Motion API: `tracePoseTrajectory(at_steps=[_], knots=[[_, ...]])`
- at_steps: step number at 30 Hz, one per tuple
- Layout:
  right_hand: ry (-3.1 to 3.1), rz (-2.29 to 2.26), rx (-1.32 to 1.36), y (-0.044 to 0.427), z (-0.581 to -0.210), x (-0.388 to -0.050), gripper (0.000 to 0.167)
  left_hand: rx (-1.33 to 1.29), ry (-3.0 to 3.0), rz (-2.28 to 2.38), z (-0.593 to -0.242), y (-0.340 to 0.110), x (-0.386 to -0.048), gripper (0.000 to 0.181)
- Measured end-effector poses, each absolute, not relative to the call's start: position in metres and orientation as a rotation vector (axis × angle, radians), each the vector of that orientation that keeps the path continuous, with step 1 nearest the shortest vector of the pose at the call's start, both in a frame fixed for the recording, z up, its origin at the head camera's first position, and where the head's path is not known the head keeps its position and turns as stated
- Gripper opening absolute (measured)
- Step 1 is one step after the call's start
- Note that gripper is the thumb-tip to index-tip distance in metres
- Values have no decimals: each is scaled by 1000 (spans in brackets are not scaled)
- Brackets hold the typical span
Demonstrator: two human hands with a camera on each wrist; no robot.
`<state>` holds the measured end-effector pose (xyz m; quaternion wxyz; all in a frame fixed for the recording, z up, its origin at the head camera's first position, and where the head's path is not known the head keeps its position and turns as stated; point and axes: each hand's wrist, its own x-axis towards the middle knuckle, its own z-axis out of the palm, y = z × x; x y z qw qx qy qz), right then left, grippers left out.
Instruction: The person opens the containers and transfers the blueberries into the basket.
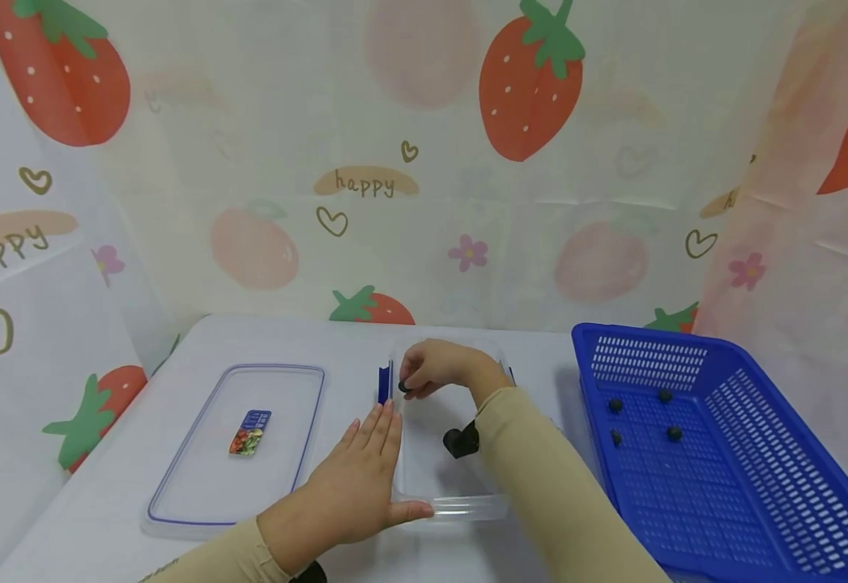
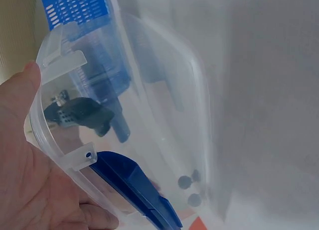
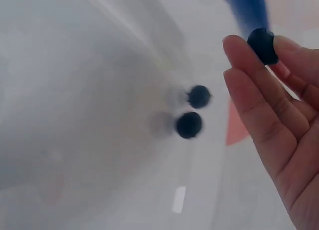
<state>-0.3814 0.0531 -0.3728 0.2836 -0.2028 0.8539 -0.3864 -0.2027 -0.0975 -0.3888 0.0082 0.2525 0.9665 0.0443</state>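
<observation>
My left hand [image 1: 356, 486] lies with straight fingers along the left wall of a clear plastic box [image 1: 460, 508], its thumb at the near rim. Seen from the left wrist, that hand rests against the box's outside beside a blue clip latch [image 2: 132, 182]. Over the box's far left part, my right hand [image 1: 441, 368] pinches a small dark blueberry [image 3: 262, 46] between thumb and fingertips. Below it in the right wrist view are two more blueberries, one upper [image 3: 199, 96] and one lower [image 3: 189, 125], inside the box.
A blue basket [image 1: 744, 348] stands on the right with several blueberries [image 1: 675, 434] on its floor. At left lies a clear lid [image 1: 198, 506] with a blue seal and a colourful label [image 1: 250, 432]. A black wrist device [image 1: 460, 442] shows beside the right sleeve.
</observation>
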Motion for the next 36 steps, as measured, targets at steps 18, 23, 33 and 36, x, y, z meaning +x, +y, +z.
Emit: tracePoseTrajectory(at_steps=[18,23,33,36], knots=[[2312,-1204,-551,151,-310,-390,11,811,3020,103,-386,-99,-206,108],[2365,-1207,-570,196,-294,-382,14,824,3020,98,-385,-100,-207,106],[2458,-1187,-559,271,-284,-354,22,826,3010,85,-386,-100,-208,107],[2465,-1202,-547,285,-284,-345,23,828,3002,60,-386,-101,-209,108]])
